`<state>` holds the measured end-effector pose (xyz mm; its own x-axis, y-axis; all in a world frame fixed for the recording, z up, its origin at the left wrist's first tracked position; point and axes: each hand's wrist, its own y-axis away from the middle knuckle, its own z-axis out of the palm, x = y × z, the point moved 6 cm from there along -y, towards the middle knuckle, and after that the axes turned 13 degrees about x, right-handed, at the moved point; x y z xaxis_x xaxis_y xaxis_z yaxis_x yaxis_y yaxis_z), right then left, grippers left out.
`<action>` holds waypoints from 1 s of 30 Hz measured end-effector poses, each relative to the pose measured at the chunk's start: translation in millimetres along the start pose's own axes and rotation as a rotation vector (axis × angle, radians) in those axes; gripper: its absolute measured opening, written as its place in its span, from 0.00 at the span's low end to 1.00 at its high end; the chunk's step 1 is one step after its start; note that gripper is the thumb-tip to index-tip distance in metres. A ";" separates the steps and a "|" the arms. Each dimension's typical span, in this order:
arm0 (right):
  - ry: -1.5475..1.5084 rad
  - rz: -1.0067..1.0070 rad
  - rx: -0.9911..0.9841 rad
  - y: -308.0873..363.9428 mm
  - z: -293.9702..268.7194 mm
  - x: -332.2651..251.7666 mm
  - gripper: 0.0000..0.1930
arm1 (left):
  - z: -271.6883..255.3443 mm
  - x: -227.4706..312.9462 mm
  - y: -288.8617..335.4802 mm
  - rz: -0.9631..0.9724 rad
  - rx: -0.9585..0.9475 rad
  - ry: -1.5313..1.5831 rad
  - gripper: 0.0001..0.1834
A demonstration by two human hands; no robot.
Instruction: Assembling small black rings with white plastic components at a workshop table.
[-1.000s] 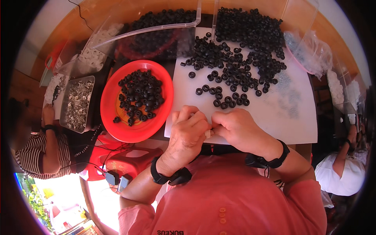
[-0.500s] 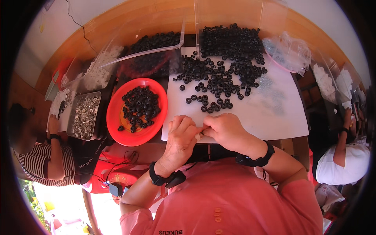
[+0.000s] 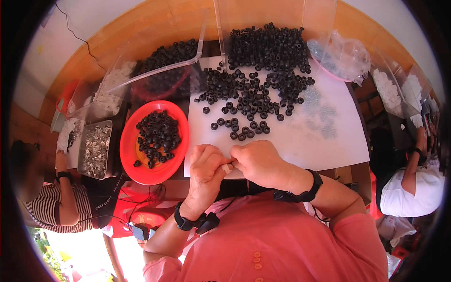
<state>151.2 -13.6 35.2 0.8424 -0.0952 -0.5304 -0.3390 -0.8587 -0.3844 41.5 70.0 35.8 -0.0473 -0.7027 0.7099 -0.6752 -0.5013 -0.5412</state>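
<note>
Both hands meet at the near edge of a white sheet [image 3: 300, 152], their fingertips pressed together. My left hand [image 3: 206, 169] is closed in a pinch, and a small pale piece [image 3: 227, 168] shows at its thumb; whether it is held or wrapped on the thumb I cannot tell. Fingers curled, my right hand [image 3: 260, 162] pinches at the same spot. Whatever lies between the fingertips is mostly hidden. Just beyond the hands, several loose black ring-shaped parts [image 3: 242, 133] lie on the sheet. A red oval plate [image 3: 126, 150] holding more black parts [image 3: 159, 136] is left of my left hand.
A tipped clear bin spills a heap of black parts [image 3: 268, 47] at the back. Small clear pieces [image 3: 319, 113] are scattered right of it, near a plastic bag [image 3: 345, 56]. A metal tray [image 3: 96, 150] holds small metal parts at left. People work at both sides.
The view has shifted slightly, so the plate and sheet sit a little further left in the picture. My hands remain together at the sheet's edge, fingers still pinched.
</note>
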 end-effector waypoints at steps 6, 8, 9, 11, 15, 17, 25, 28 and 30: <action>-0.022 0.062 -0.127 -10.2 -2.7 -11.9 0.06 | -2.7 -0.2 -4.2 0.015 -0.033 -0.065 0.09; -0.006 0.090 -0.184 -9.2 0.2 -14.2 0.06 | -1.6 -0.8 -3.8 0.011 -0.041 -0.068 0.08; 0.010 0.089 -0.198 -11.5 1.3 -12.9 0.11 | -1.6 -1.0 -5.6 0.013 -0.030 -0.087 0.08; 0.009 0.085 -0.221 -12.3 4.7 -9.7 0.17 | -1.9 -2.3 -5.8 0.001 -0.024 -0.120 0.08; -0.133 -0.016 -0.114 -11.1 -1.3 1.0 0.15 | -0.2 -2.9 -6.5 0.040 -0.051 -0.076 0.07; -0.181 -0.008 -0.088 -9.5 0.4 8.2 0.11 | 0.4 -7.0 -5.6 -0.007 -0.057 -0.024 0.07; -0.127 -0.015 -0.109 -6.5 -1.4 0.9 0.08 | -3.2 -8.5 -1.9 -0.074 -0.139 0.030 0.08; -0.159 0.020 -0.119 -7.1 -1.5 1.4 0.08 | 0.6 -11.2 -0.3 -0.078 -0.129 -0.002 0.07; -0.174 0.049 -0.134 -9.8 -1.6 2.7 0.08 | 0.7 -11.8 -0.2 -0.064 -0.059 0.005 0.08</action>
<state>157.5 -6.3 38.7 0.7374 -0.0606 -0.6728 -0.3095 -0.9156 -0.2567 42.6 78.1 27.2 -0.0058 -0.6677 0.7444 -0.7192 -0.5144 -0.4670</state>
